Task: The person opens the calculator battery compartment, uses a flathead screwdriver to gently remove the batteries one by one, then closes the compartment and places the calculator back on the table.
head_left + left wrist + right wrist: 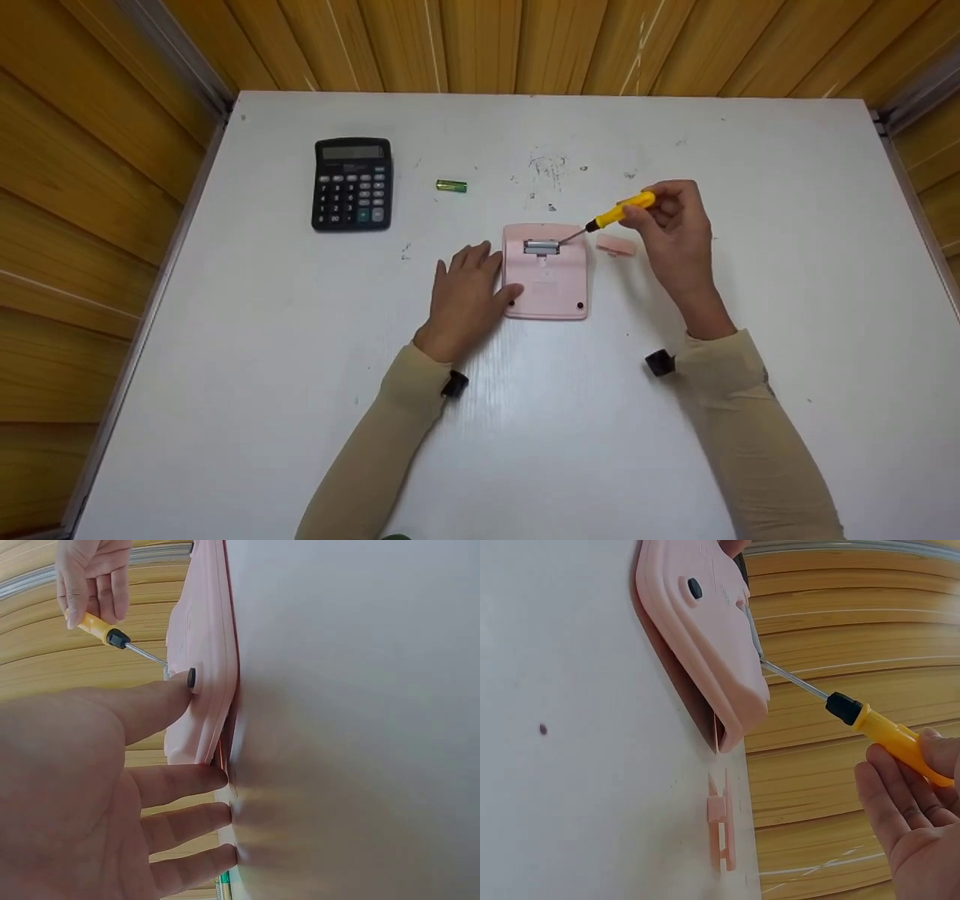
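A pink calculator (547, 281) lies face down, its battery compartment (541, 247) uncovered with a silvery battery-like shape inside. My left hand (469, 296) rests at its left side: the thumb presses on the back by a black foot, and the extended fingers touch the table. In my right hand (679, 236) a yellow screwdriver (621, 211) is pinched by its handle, slanting down to the left. Its metal tip meets the right end of the compartment. Beside the calculator's right edge lies the small pink battery cover (616, 245), also visible in the right wrist view.
A black calculator (352, 184) lies face up at the back left of the white table (300, 420). Between it and the pink one is a green battery (451, 186). Yellow wood-patterned panels (480, 45) stand behind the table.
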The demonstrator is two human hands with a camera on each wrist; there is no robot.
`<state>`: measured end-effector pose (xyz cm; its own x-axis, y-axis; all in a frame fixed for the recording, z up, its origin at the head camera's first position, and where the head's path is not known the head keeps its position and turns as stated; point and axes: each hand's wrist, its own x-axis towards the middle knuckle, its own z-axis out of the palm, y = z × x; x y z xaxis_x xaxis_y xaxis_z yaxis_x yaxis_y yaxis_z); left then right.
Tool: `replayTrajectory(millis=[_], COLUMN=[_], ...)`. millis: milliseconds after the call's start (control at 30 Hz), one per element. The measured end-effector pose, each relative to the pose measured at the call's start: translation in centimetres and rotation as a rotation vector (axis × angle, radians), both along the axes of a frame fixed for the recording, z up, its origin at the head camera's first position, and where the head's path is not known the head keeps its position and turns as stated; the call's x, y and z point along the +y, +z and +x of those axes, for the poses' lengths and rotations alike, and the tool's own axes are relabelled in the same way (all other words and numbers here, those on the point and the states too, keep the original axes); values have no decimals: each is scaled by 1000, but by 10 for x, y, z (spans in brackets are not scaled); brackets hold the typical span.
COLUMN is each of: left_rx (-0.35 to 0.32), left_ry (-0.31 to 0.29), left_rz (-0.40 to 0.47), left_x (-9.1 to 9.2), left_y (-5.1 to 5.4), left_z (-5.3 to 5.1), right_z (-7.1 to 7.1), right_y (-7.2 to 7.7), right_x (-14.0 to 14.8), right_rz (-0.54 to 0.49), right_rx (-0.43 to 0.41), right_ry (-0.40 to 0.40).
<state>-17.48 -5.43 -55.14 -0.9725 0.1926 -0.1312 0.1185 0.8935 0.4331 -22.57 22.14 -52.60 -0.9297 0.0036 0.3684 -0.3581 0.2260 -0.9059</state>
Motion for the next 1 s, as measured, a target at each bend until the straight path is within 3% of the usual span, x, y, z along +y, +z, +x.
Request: replayTrajectory(millis=[300,700,1000], left_rx=[16,-10,2], left_ry=[3,10,5], left_rz=[2,3,-12], left_x=[0,-1,0], left_y=[-2,0,1], left_z=[1,0,0], right_z=[-5,-8,-9], right_y=[-9,-21,-24], right_x=[8,18,24], right_rz=[-133,-226,-372], right_rx=[-77,-173,-315], right_ry=[14,26,52])
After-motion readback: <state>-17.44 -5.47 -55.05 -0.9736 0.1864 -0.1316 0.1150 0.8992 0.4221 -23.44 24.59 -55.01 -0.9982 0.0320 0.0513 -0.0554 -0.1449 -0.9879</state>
